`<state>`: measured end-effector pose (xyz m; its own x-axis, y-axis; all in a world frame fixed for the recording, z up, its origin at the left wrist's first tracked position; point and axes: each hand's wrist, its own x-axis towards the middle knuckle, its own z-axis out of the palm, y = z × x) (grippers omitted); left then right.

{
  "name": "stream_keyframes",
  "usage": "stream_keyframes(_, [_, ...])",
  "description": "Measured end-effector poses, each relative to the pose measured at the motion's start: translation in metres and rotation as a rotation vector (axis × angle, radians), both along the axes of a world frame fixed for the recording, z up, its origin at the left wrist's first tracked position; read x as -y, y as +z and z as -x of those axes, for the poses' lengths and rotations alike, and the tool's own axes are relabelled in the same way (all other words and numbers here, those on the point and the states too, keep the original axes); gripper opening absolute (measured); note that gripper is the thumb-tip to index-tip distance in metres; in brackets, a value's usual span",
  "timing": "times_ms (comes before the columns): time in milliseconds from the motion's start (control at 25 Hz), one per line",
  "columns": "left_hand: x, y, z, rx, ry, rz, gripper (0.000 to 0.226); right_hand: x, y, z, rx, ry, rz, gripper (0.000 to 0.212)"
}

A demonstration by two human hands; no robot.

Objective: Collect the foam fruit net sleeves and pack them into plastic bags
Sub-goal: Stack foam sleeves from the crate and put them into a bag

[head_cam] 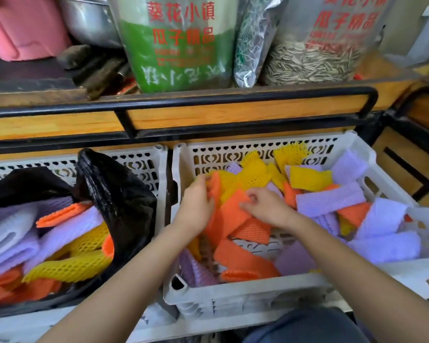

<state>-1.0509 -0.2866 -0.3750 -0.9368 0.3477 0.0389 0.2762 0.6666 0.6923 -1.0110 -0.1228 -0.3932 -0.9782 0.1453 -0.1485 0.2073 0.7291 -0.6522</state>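
My left grip (196,204) and right grip (266,206) are both clamped on orange sleeves (233,215) in the white crate (233,154), where plenty remain, while the black bag (114,189) alongside looks about half filled.

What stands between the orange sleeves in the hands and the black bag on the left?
The left hand and right hand grip orange sleeves in the right crate. Between them and the black bag: the two crates' adjoining side walls and the bag's raised right edge. The mouth opens upward; a lift over looks clear.
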Motion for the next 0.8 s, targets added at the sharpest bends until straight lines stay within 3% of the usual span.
stream_keyframes(120, [0.009, 0.013, -0.009, 0.117, -0.020, -0.230, 0.051, -0.009, 0.027, -0.007, -0.207, -0.051, 0.208, 0.003])
stream_keyframes(200, [0.014, 0.013, -0.013, 0.145, -0.014, -0.309, 0.035, -0.014, 0.043, -0.013, -0.286, -0.028, 0.313, 0.007])
stream_keyframes(280, [0.018, 0.011, -0.016, 0.087, 0.063, -0.377, 0.029, -0.018, 0.058, -0.019, -0.347, 0.037, 0.262, 0.013])
stream_keyframes(400, [0.020, 0.010, -0.015, 0.024, 0.153, -0.455, 0.022, -0.019, 0.073, -0.023, -0.336, 0.120, 0.348, 0.019])
stream_keyframes(640, [0.016, 0.025, -0.034, 0.384, -0.180, -0.672, 0.016, 0.000, 0.078, -0.012, -0.426, 0.075, 0.367, 0.015])
stream_keyframes(800, [0.019, 0.019, -0.029, 0.175, -0.120, -0.643, 0.022, 0.012, 0.068, -0.005, -0.471, 0.013, 0.466, 0.023])
